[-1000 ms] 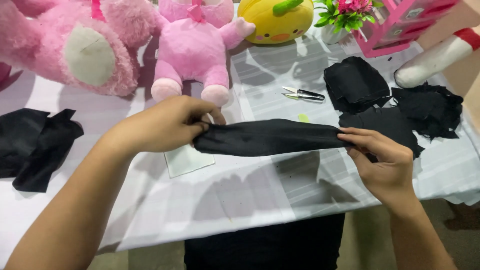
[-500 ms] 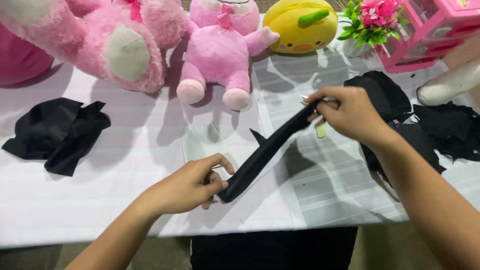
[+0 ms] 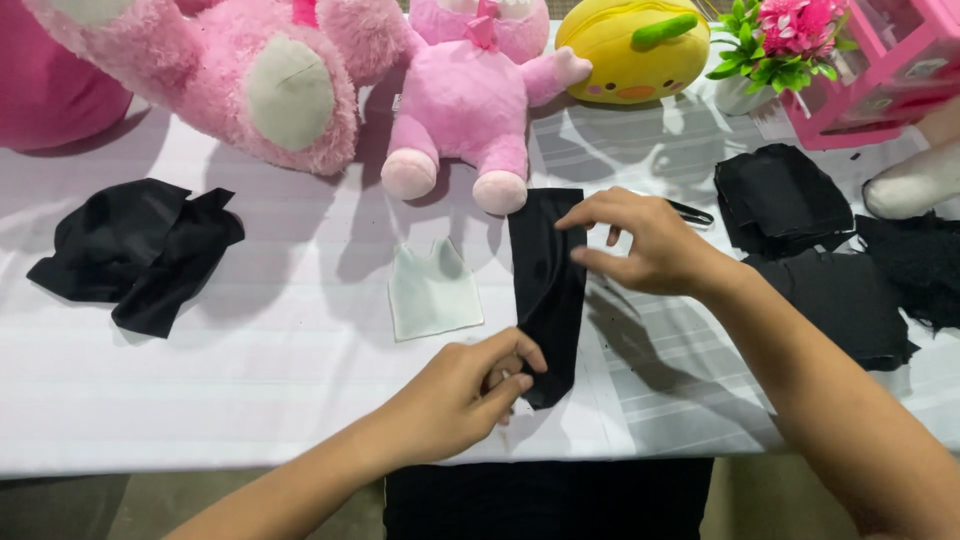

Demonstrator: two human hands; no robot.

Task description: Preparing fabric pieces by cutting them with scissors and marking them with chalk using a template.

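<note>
1. Black fabric strip [image 3: 548,290] lies flat on the desk [image 3: 250,380], running lengthwise away from the person, near end at the desk's front edge.
2. Left hand [image 3: 470,395] pinches the strip's near end, thumb and fingers closed on the cloth.
3. Right hand [image 3: 640,245] sits at the strip's far right edge, fingertips touching the cloth, fingers loosely spread, not clamped on it.
4. Pale translucent pattern piece [image 3: 432,290] lies just left of the strip, apart from it.
5. Crumpled black cloth [image 3: 140,250] lies far left, well apart.
6. Stack of black fabric pieces [image 3: 820,250] lies right of the right hand.
7. Pink plush bunny [image 3: 470,90] sits just behind the strip's far end; big pink plush bear [image 3: 230,70] to its left, yellow plush [image 3: 630,45] to its right.
8. Flower pot [image 3: 765,50] and pink box [image 3: 880,70] sit at back right.
</note>
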